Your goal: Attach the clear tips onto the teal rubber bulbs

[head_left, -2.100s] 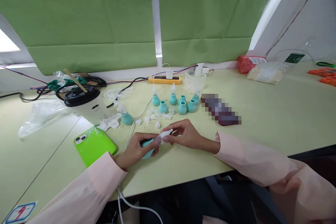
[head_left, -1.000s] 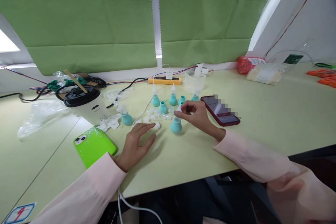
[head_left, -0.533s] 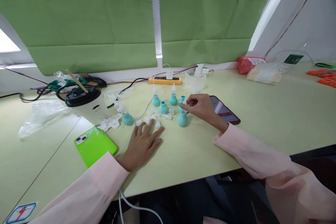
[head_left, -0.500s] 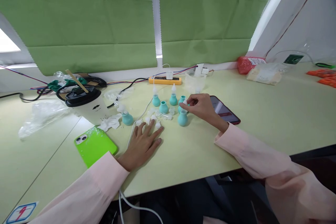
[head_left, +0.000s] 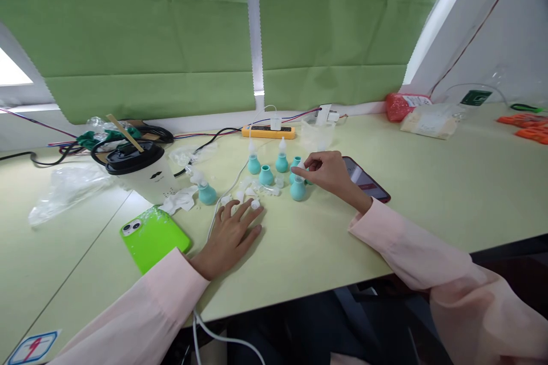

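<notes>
At the far left I see a clear bag (head_left: 64, 191) lying on the worktop (head_left: 428, 194). Next I have a cup (head_left: 143, 177) with a black lid and a stick (head_left: 124, 132) leaning out of it, a tissue (head_left: 180, 199) just beside its foot, and a green phone (head_left: 154, 236) lying back up in front. A teal bulb (head_left: 207, 194) with a white top stands near the tissue.

The left hand (head_left: 229, 238) is palm down, fingers spread and, as far as I can see, holding nothing; its tips are at the white pieces (head_left: 255, 204), though I cannot tell whether they touch. Behind, more bulbs (head_left: 254, 165) stand upright, some with white nozzles, with a yellow power strip (head_left: 268, 133) beyond them.

Further right I get the near bulb (head_left: 297, 190), upright in front of that group, its white top pinched between the fingers of the right hand (head_left: 327, 172). That hand partly covers a dark phone (head_left: 367, 183). Past it I see a red bag (head_left: 400, 108) and a pale pouch (head_left: 429, 122).
</notes>
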A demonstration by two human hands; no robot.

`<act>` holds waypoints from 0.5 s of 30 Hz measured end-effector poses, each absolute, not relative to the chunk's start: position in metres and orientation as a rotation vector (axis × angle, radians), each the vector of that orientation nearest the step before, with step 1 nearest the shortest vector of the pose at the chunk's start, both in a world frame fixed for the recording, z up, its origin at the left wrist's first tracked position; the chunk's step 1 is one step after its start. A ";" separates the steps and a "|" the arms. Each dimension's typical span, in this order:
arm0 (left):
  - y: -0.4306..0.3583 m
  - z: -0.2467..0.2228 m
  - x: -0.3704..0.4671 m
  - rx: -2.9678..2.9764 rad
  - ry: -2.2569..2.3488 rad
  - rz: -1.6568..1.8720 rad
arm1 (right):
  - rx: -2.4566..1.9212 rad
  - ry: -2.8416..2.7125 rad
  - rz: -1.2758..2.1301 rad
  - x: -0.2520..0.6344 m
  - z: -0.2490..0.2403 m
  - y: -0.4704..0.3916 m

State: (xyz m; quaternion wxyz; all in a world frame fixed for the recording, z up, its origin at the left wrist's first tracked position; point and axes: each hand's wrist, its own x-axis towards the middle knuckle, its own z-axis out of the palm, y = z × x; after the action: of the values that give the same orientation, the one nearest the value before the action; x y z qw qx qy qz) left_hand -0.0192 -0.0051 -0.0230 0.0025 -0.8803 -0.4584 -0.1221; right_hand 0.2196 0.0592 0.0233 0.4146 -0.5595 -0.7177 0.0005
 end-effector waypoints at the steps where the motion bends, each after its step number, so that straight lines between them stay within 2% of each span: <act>1: -0.005 -0.023 -0.019 -2.764 -1.434 -0.387 | -1.404 -1.810 0.013 0.220 0.024 0.059; 15: -0.005 -0.016 -0.018 -2.812 -1.424 -0.463 | -1.458 -1.821 -0.050 0.219 0.027 0.056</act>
State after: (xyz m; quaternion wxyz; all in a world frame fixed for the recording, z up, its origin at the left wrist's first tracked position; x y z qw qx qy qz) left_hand -0.0177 -0.0055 -0.0162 -0.0219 -0.8824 -0.4469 -0.1453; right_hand 0.2186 0.0560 0.0266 0.3933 -0.5745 -0.7175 -0.0198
